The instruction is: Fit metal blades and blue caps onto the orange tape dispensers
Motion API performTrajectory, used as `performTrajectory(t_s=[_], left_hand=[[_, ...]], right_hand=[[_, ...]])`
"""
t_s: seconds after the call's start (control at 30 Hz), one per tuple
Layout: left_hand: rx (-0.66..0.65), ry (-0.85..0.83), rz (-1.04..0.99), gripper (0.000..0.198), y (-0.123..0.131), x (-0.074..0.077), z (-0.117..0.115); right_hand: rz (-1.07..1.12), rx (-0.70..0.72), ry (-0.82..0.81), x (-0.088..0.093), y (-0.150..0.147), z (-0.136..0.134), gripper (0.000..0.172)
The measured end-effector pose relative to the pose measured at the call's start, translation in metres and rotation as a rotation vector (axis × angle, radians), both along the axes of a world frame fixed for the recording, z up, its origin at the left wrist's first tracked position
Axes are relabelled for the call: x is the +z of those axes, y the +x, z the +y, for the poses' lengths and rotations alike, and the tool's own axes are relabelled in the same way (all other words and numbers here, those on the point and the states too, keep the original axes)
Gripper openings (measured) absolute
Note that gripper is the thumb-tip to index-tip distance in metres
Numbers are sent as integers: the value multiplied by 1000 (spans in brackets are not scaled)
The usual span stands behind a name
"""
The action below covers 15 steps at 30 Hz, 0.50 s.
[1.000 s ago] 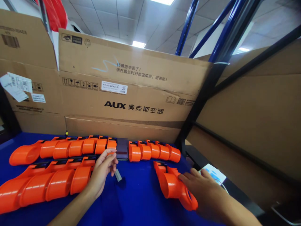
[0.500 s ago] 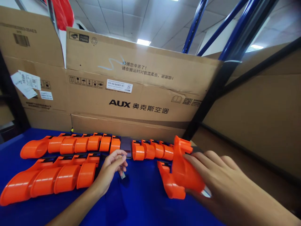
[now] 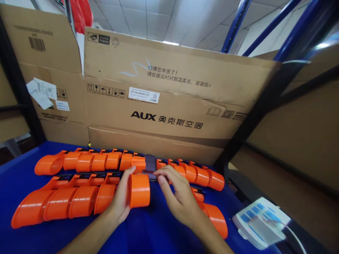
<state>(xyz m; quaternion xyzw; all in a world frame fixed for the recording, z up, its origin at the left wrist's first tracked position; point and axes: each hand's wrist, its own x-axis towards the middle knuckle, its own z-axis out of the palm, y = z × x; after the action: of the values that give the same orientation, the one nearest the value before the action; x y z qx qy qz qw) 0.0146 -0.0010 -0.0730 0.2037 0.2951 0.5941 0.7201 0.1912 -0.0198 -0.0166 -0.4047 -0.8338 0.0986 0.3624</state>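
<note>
My left hand (image 3: 123, 197) is wrapped around an orange plastic part (image 3: 140, 190) with a wide round ring and a ribbed end on top. Close to its right, my right hand (image 3: 180, 197) has thumb and index finger drawn together; whatever may be between them is too small to make out. Just behind those fingertips lies a dark flat rectangular object (image 3: 150, 164), phone-like, between two runs of similar orange parts. One nested row of orange parts (image 3: 83, 201) lies left of my left hand. More orange parts (image 3: 217, 220) are partly hidden behind my right wrist.
Along the back of the blue surface (image 3: 148, 236) runs another row of orange parts (image 3: 99, 162). A large cardboard sheet (image 3: 169, 106) stands behind. At right are a white device with blue buttons (image 3: 261, 222) and a dark metal post (image 3: 238, 137).
The orange part that my right hand held at the right is now in my left hand. My right hand has moved left to the middle. The view has shifted, showing the white device.
</note>
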Motion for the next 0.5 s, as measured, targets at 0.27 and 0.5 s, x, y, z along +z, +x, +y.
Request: performTrajectory(t_s=[0.27,0.5], left_hand=[[32,-42,-171,27,1,8,-5],[36,-51,-150,26,5,7,-6]], right_hand=[[-441,6,-283,-46,-11,7,20],[-489,116,-283,-58,-6,10,41]])
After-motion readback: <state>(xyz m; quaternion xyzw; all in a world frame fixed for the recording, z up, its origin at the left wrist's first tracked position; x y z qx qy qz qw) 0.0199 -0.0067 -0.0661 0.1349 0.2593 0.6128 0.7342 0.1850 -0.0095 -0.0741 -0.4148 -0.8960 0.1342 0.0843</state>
